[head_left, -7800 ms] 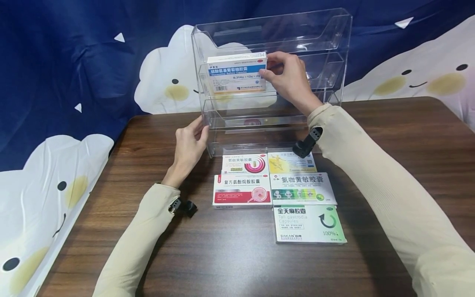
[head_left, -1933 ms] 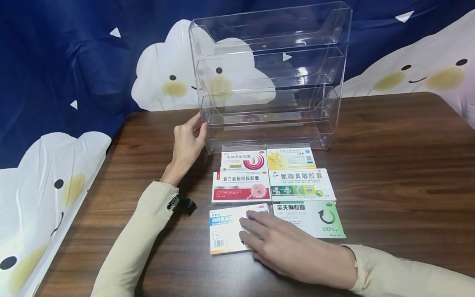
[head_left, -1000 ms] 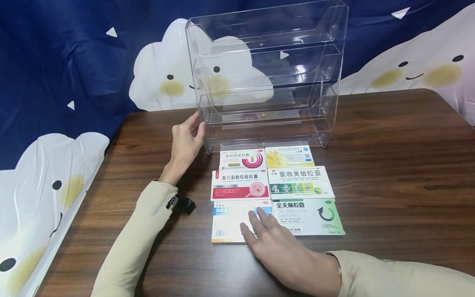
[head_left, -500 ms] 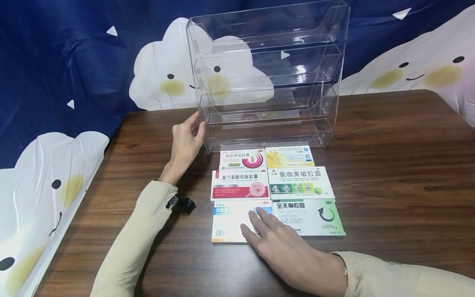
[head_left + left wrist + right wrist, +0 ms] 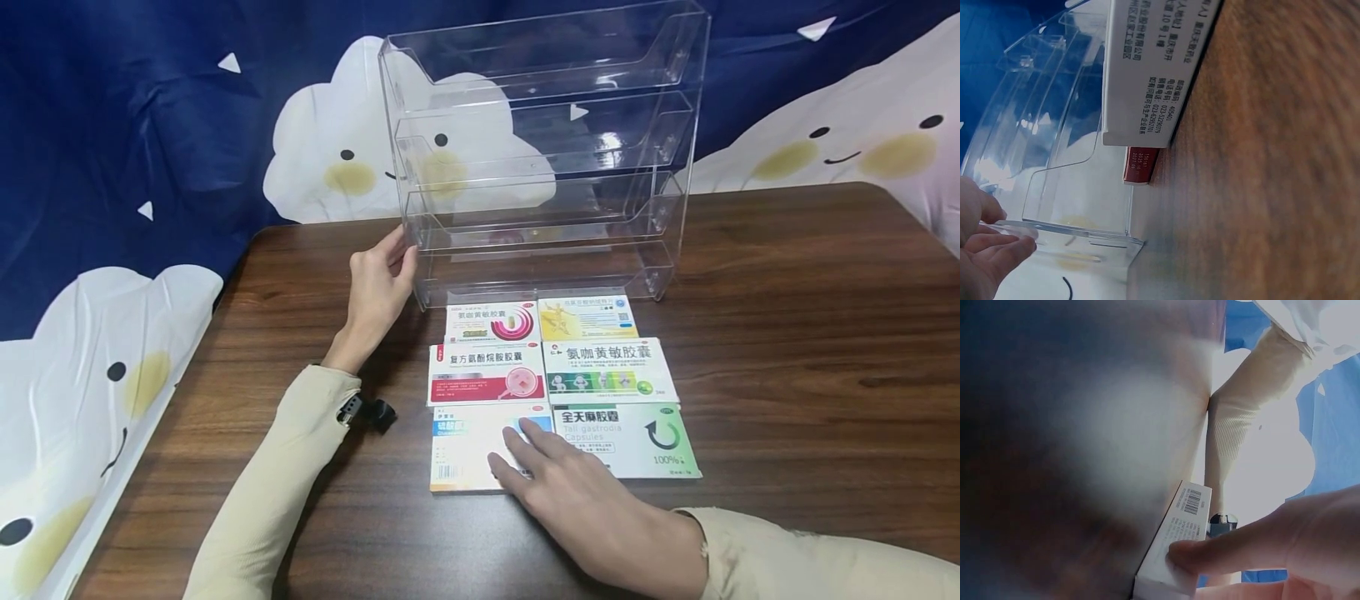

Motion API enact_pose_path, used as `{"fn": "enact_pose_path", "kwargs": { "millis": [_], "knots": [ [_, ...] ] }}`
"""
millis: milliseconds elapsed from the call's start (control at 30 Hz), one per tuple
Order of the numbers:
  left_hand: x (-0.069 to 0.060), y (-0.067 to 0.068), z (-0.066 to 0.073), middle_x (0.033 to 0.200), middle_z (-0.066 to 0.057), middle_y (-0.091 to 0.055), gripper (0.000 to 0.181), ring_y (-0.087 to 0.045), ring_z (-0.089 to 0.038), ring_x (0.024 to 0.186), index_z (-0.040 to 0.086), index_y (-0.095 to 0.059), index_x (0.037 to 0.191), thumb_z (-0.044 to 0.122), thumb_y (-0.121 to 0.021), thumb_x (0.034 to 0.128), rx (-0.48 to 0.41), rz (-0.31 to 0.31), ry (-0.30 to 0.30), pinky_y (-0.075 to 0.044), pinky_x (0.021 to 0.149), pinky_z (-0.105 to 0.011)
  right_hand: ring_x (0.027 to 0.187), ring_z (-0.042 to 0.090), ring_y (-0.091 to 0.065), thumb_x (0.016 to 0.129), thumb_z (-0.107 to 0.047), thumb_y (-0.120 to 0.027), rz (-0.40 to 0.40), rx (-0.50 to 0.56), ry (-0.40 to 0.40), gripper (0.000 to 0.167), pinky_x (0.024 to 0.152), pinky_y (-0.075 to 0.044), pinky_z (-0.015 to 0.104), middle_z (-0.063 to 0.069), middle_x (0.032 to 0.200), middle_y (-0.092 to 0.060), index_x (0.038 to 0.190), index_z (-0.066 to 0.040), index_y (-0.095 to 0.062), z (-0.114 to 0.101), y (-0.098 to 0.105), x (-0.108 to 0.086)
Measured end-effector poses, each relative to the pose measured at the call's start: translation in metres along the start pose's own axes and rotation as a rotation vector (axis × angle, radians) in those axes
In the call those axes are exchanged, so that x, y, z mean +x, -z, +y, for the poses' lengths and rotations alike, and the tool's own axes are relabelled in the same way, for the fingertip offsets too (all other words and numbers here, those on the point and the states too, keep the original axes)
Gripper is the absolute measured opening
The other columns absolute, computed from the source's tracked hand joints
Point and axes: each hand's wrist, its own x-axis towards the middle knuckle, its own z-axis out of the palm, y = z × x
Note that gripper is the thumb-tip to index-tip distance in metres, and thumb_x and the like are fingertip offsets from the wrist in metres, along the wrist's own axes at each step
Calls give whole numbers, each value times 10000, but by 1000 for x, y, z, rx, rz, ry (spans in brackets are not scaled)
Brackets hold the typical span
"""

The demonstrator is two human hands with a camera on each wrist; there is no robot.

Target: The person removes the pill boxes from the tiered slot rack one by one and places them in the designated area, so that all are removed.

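Note:
My left hand (image 5: 373, 287) pinches the lower left side edge of a clear acrylic tiered display rack (image 5: 543, 225); thumb and fingers meet at that edge in the left wrist view. My right hand (image 5: 592, 508) rests with spread, fairly straight fingers on a white-and-blue capsule box (image 5: 461, 454), partly covering it. In the right wrist view its thumb touches the side of that box (image 5: 1175, 540). This box lies flat at the front left of two columns of medicine boxes. To its right lies a green-and-white capsule box (image 5: 637, 446).
Behind these lie a red-and-white box (image 5: 486, 375), a white box with a green strip (image 5: 609, 371), a pink-ringed box (image 5: 491, 322) and a yellow box (image 5: 587, 318) at the rack's foot. All are on the brown wooden table (image 5: 787, 333). A blue cloud-print curtain (image 5: 172, 125) hangs behind.
My right hand has brought the white-and-blue box down from the rack's tier to the table. From slightly askew, it has come square with the other boxes. My left hand stays at the rack.

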Motion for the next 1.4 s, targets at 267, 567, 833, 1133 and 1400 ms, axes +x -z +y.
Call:
{"fn": "enact_pose_path", "kwargs": {
  "millis": [267,567,833,1133,1400],
  "knots": [
    [0,0,-2,1104,-261,-649,315,-658,-302,1027,-120,-598,1216,-21,-570,918,11,7,-10,-562,839,-247,1185,357,-558,734,6,-734,32,3,-3,514,924,-557,423,186,1259,-600,1232,-76,-637,0,-2,0],
    [0,1,-1,1115,-260,-645,320,-653,-309,1037,-107,-602,1221,-27,-571,913,5,6,0,-561,850,-255,1170,350,-569,736,24,-716,61,8,-9,502,839,-594,425,186,1245,-606,1221,-81,-641,0,-3,1],
    [0,1,1,1110,-268,-642,317,-651,-314,1038,-118,-601,1213,-38,-571,908,-16,4,-4,-560,847,-248,1169,352,-571,746,29,-699,57,23,-9,492,862,-586,430,193,1245,-608,1223,-75,-638,1,-1,1],
    [1,1,0,1105,-264,-647,317,-656,-313,1029,-117,-604,1211,-36,-578,905,-9,5,0,-566,842,-263,1175,346,-565,768,26,-690,47,37,-13,478,818,-601,434,186,1252,-604,1229,-85,-637,1,0,2],
    [1,0,0,1110,-263,-645,316,-657,-307,1031,-116,-599,1217,-19,-576,917,4,-2,6,-563,843,-252,1174,348,-566,767,32,-689,49,51,-18,479,783,-610,438,188,1253,-600,1229,-83,-635,1,0,1]
  ]
}}
